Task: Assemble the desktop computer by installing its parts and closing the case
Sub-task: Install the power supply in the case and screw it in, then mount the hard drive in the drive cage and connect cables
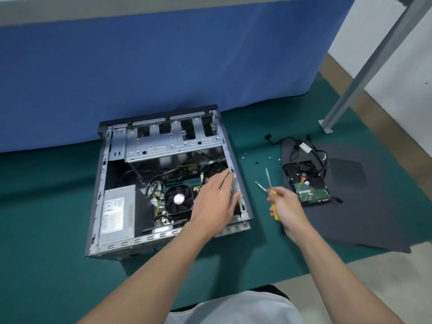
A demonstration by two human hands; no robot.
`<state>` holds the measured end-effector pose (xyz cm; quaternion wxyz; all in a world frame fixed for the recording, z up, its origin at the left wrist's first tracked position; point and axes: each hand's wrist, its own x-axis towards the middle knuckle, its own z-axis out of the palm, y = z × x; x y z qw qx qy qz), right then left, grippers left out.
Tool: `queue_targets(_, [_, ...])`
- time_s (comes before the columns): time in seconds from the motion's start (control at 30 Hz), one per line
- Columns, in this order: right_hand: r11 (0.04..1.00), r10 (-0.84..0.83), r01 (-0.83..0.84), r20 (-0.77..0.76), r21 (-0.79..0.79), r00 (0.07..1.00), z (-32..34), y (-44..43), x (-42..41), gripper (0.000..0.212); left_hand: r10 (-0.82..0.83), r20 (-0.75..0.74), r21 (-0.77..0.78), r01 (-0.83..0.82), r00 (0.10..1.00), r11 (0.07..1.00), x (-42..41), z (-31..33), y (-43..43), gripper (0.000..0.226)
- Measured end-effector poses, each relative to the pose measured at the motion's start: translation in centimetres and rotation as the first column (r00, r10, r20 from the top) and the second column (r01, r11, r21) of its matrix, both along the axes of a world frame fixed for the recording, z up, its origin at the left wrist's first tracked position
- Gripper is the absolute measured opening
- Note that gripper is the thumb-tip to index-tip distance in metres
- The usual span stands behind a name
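The open computer case lies flat on the floor; it looks heavy and stiff. The left hand reaches inside it, fingers straight, holding nothing. Just right of the case, the right hand grips two screwdrivers. Farther right lies the hard drive, likely easy to break; hold its sides, not its green board.

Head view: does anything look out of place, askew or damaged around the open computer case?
No damage shows. The hard drive lies outside the computer case on the dark mat, circuit board up, cables tangled over it; small screws lie scattered on the green floor between.
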<state>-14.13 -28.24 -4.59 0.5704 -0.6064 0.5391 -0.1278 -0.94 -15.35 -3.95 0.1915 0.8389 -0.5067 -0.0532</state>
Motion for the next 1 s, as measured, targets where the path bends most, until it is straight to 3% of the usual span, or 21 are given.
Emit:
queue_targets(0.13, [0.913, 0.282, -0.368, -0.378, -0.176, 0.882, -3.9, -4.0, 0.1, 0.025, 0.047, -0.032, 0.104, -0.044, 0.998, 0.994, -0.6, -0.5, -4.7, 0.063])
queue_targets(0.27, [0.773, 0.422, -0.616, -0.6, -0.153, 0.68, -6.2, -5.1, 0.4, 0.023, 0.086, 0.022, 0.192, -0.088, 0.996, 0.977, -1.3, -0.8, -6.1, 0.061])
queue_targets(0.43, [0.626, 0.512, -0.761, -0.647, -0.17, 0.565, -7.7, -5.2, 0.5, 0.024, 0.176, 0.136, 0.159, -0.196, 0.975, 0.968, -1.5, 0.1, -7.6, 0.047])
queue_targets(0.6, [0.565, 0.565, -0.814, -0.656, -0.134, 0.5, -8.4, -5.8, 0.5, 0.038, 0.296, 0.186, 0.196, -0.33, 0.937, 0.923, -1.5, 0.5, -10.3, 0.038])
queue_targets(0.7, [0.554, 0.579, -0.818, -0.634, -0.157, 0.513, -7.9, -6.6, 1.2, 0.039, 0.333, 0.228, 0.236, -0.384, 0.915, 0.893, -1.4, 0.2, -11.4, 0.04])
queue_targets(0.77, [0.56, 0.527, -0.774, -0.595, -0.295, 0.607, -7.2, -8.1, 1.6, 0.033, 0.34, 0.27, 0.247, -0.406, 0.901, 0.88, -1.1, 0.1, -11.8, 0.04])
queue_targets(0.83, [0.552, 0.39, -0.671, -0.558, -0.495, 0.733, -6.5, -10.7, 1.9, 0.029, 0.341, 0.304, 0.253, -0.42, 0.89, 0.872, -0.6, -0.1, -12.3, 0.038])
queue_targets(0.9, [0.567, 0.237, -0.57, -0.544, -0.595, 0.805, -6.2, -13.6, 2.0, 0.033, 0.338, 0.315, 0.261, -0.424, 0.887, 0.867, -0.3, -0.3, -12.6, 0.037])
queue_targets(1.0, [0.694, 0.203, -0.567, -0.636, -0.443, 0.745, -6.5, -16.9, 2.1, 0.047, 0.318, 0.314, 0.255, -0.403, 0.894, 0.879, -0.4, -1.0, -12.8, 0.036])
